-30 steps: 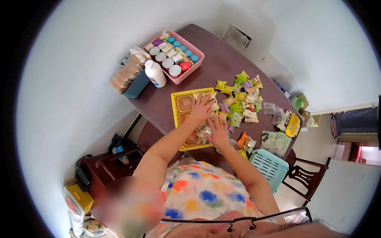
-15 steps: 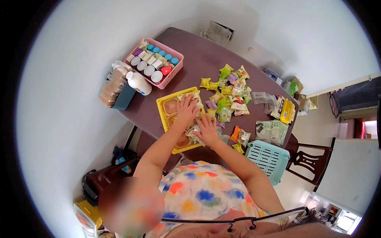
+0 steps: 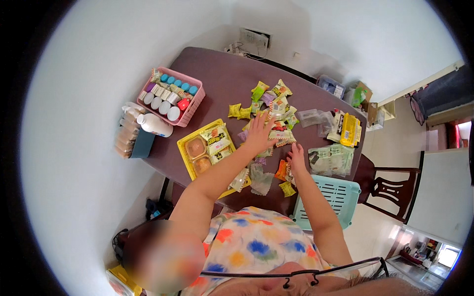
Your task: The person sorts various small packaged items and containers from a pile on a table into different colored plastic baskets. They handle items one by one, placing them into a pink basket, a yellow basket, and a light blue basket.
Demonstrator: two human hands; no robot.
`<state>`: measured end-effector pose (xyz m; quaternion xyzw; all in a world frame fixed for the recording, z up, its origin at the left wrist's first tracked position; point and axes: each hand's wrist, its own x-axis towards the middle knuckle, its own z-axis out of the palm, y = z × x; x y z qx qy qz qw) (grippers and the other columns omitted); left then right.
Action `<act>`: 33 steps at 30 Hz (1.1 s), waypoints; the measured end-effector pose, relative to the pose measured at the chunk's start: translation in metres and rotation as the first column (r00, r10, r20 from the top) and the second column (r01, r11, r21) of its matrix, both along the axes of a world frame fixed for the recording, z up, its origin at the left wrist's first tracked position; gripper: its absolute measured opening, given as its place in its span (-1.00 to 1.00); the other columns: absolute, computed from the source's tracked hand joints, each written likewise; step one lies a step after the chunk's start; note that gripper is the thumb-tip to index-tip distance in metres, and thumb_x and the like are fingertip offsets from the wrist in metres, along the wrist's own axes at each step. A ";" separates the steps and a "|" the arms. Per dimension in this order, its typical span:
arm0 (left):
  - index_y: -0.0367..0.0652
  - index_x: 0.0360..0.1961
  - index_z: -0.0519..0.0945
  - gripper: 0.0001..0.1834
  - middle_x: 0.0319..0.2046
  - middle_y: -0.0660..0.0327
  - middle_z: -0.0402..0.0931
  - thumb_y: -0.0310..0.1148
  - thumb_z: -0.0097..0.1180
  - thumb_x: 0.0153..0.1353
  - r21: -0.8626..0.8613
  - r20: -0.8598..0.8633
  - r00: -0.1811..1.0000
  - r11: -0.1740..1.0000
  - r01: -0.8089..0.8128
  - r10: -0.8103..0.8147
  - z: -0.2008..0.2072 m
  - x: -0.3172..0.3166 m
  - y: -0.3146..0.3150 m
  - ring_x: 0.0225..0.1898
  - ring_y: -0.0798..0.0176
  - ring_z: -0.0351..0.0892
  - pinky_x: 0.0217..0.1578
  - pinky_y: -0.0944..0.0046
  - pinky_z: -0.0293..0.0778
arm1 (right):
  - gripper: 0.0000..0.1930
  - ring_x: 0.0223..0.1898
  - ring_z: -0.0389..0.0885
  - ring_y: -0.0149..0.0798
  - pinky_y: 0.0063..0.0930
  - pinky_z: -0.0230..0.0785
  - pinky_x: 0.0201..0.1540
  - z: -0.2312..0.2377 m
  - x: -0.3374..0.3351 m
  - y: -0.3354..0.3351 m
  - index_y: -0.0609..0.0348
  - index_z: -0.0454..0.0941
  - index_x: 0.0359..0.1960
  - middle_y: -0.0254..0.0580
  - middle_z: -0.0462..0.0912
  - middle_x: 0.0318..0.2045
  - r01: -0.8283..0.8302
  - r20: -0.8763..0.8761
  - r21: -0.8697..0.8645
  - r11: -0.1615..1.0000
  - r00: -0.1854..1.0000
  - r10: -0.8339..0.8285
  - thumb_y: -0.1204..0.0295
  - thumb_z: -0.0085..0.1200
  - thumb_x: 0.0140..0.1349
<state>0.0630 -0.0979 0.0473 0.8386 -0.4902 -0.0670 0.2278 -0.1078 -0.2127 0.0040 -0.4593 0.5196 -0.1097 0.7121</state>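
My left hand is open, its fingers spread over the near side of a heap of small wrapped snack packets in yellow, green, purple and white. Beside the heap's right edge, my right hand is open too, close to an orange snack packet. Under my left forearm stands a yellow basket. It holds round buns in a clear tray and larger white-and-green packets; the forearm hides part of it. A crumpled clear wrapper lies right of the basket.
At the far left are a pink basket of jars and small boxes, a white bottle and a dark bin of packages. To the right lie a teal slotted basket, flat plastic pouches and a yellow pack. A wooden chair stands beyond.
Both hands have left the yellow basket and moved right, the left one onto the snack heap, the right one beside it. The view has shifted slightly.
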 end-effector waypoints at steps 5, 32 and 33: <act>0.11 0.41 0.00 -0.02 0.38 -0.05 -0.13 0.11 0.22 0.06 0.121 -0.039 0.998 0.991 -0.050 0.055 -0.003 0.037 -0.062 0.39 -0.18 -0.13 0.33 -0.13 -0.12 | -0.09 0.31 0.11 0.14 0.02 0.19 0.19 -0.004 0.016 -0.026 -0.10 -0.25 0.42 -0.08 -0.10 0.40 0.082 0.049 0.235 0.969 0.994 -0.096 -0.07 0.07 0.22; -0.11 -0.08 0.51 -0.63 -0.11 0.06 0.28 -0.60 0.14 0.04 -0.452 -0.486 0.869 0.878 -0.155 -0.097 0.023 -0.091 0.009 -0.02 -0.04 0.32 0.02 0.07 0.32 | -0.43 0.05 0.40 -0.27 -0.30 0.34 -0.02 0.062 -0.014 0.062 -0.16 0.06 0.31 -0.17 0.36 0.09 0.162 0.202 0.188 0.969 0.959 -0.200 0.29 0.02 0.32; -0.11 -0.09 0.52 -0.64 -0.11 0.07 0.28 -0.61 0.14 0.05 -0.471 -0.468 0.880 0.866 -0.172 -0.080 0.030 -0.091 0.018 -0.01 -0.03 0.33 0.02 0.10 0.34 | -0.44 0.04 0.40 -0.29 -0.27 0.32 0.00 0.063 -0.013 0.069 -0.19 0.06 0.31 -0.19 0.38 0.07 0.142 0.243 0.198 0.970 0.951 -0.189 0.30 0.00 0.33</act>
